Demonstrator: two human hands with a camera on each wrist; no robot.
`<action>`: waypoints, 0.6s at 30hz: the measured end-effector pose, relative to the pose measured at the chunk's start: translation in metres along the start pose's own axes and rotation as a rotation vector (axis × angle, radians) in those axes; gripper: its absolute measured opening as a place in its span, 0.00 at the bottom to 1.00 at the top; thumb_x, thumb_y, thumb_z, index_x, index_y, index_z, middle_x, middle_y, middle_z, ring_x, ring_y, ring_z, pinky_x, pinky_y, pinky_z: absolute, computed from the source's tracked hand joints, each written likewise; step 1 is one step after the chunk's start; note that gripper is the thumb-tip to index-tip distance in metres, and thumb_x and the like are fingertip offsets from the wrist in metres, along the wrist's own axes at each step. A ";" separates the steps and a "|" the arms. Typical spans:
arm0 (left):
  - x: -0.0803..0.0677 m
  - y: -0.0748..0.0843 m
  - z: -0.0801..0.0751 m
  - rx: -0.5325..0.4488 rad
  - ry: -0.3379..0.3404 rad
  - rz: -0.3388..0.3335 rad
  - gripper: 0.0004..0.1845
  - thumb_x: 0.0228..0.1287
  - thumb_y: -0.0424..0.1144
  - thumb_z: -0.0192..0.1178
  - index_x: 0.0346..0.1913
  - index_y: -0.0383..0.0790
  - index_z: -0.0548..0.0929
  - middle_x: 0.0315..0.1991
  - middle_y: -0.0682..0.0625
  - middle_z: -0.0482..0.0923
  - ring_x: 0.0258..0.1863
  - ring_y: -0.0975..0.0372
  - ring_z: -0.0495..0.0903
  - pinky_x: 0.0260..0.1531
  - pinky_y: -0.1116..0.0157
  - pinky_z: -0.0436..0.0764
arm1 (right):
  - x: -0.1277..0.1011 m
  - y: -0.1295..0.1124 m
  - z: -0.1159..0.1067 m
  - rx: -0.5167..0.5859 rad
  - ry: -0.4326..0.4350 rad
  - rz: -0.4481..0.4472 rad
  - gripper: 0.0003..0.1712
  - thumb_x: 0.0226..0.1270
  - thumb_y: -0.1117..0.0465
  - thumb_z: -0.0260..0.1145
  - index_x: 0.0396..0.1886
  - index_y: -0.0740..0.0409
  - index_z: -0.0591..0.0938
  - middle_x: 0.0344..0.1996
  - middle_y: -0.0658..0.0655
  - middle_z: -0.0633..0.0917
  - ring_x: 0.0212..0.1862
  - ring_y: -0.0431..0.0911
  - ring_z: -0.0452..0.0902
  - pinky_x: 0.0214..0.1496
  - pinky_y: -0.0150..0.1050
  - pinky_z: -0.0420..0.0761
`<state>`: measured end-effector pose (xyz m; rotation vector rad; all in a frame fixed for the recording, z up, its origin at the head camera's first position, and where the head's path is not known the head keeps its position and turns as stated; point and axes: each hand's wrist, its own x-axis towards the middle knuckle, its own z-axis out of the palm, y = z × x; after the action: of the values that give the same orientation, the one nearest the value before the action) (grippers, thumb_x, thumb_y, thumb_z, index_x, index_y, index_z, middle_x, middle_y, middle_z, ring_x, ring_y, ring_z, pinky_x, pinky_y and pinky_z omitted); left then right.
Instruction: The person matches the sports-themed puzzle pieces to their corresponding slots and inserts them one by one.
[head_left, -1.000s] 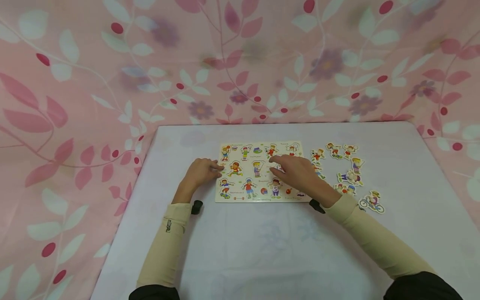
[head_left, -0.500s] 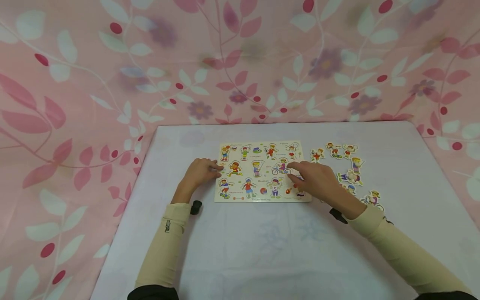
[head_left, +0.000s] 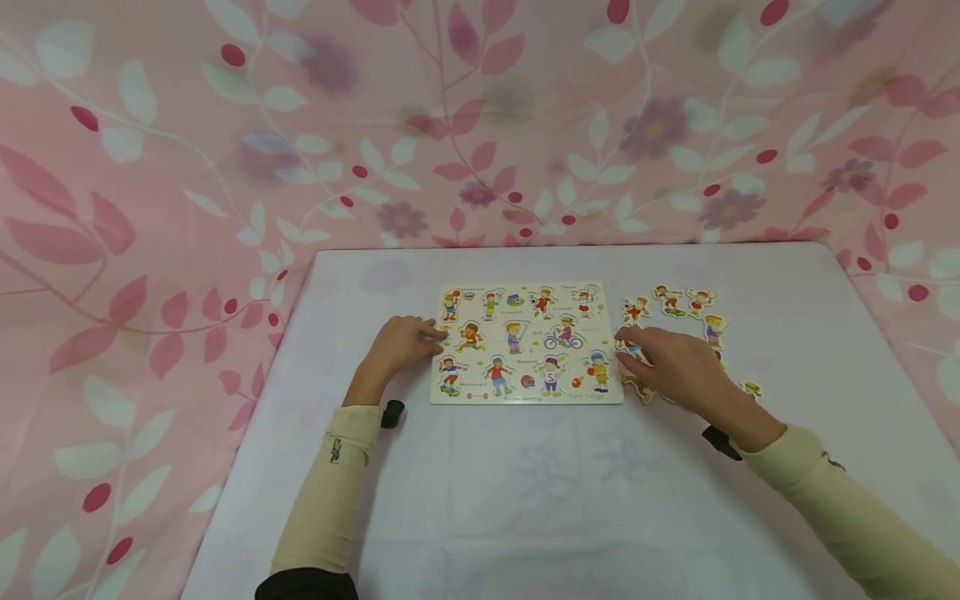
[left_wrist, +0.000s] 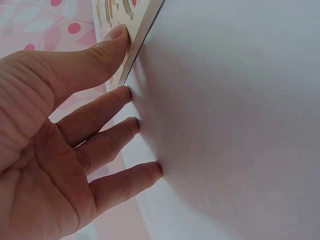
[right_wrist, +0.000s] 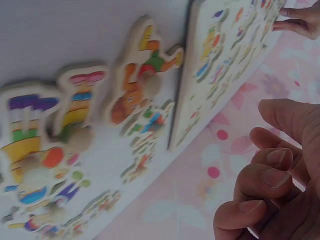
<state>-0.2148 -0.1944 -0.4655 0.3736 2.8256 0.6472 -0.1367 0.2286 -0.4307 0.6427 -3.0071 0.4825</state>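
A cream puzzle board (head_left: 487, 401) printed with cartoon children at sports lies on the table. My left hand (head_left: 405, 342) is at its left edge. In the left wrist view the thumb (left_wrist: 117, 37) rests on the board's edge and three fingers reach down to the tabletop, fairly straight. Past the board's right edge, my right hand (head_left: 678, 367) hovers over loose figure pieces, thumb and index finger apart with nothing between them. The right wrist view shows its fingers loosely bent. A runner-shaped piece (right_wrist: 132, 92) with a round wooden knob lies beside the board there.
More cut-out pieces lie right of the board, among them a footballer piece (head_left: 636, 311), a skateboarder piece (head_left: 669, 301) and a tennis player piece (head_left: 702, 301). My right hand covers some. A pink floral cloth (head_left: 480, 125) hangs behind the white table (head_left: 525, 500).
My right hand has moved right, from over the board to the loose pieces. The cyclist and the ball-carrying figure on the board now show. The left hand has stayed in place.
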 end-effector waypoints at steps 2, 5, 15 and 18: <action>0.000 0.000 -0.001 0.005 0.003 0.004 0.16 0.59 0.41 0.71 0.50 0.47 0.88 0.59 0.46 0.78 0.65 0.47 0.71 0.68 0.49 0.63 | -0.005 0.005 -0.001 0.004 -0.040 0.048 0.20 0.65 0.52 0.70 0.56 0.51 0.82 0.19 0.46 0.73 0.20 0.41 0.65 0.15 0.36 0.61; -0.001 0.001 -0.001 -0.017 -0.002 -0.008 0.16 0.59 0.41 0.71 0.50 0.47 0.88 0.60 0.46 0.78 0.66 0.46 0.70 0.69 0.49 0.62 | -0.014 0.013 -0.001 0.016 -0.089 0.104 0.21 0.66 0.52 0.68 0.57 0.53 0.81 0.19 0.47 0.72 0.20 0.42 0.64 0.16 0.36 0.61; 0.001 -0.002 0.000 0.009 -0.004 -0.004 0.16 0.59 0.42 0.71 0.51 0.48 0.88 0.60 0.46 0.78 0.65 0.47 0.71 0.68 0.49 0.63 | -0.035 0.038 0.004 0.013 -0.109 0.160 0.23 0.66 0.48 0.68 0.56 0.55 0.81 0.19 0.45 0.76 0.23 0.41 0.69 0.19 0.36 0.68; 0.001 -0.002 0.000 0.004 -0.007 -0.005 0.17 0.59 0.42 0.71 0.51 0.47 0.88 0.60 0.46 0.77 0.66 0.47 0.70 0.68 0.49 0.63 | -0.039 0.043 0.006 0.019 -0.133 0.177 0.23 0.65 0.49 0.68 0.56 0.56 0.81 0.21 0.45 0.78 0.23 0.41 0.69 0.20 0.36 0.68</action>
<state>-0.2156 -0.1960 -0.4670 0.3692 2.8210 0.6379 -0.1181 0.2789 -0.4530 0.4268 -3.2070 0.4950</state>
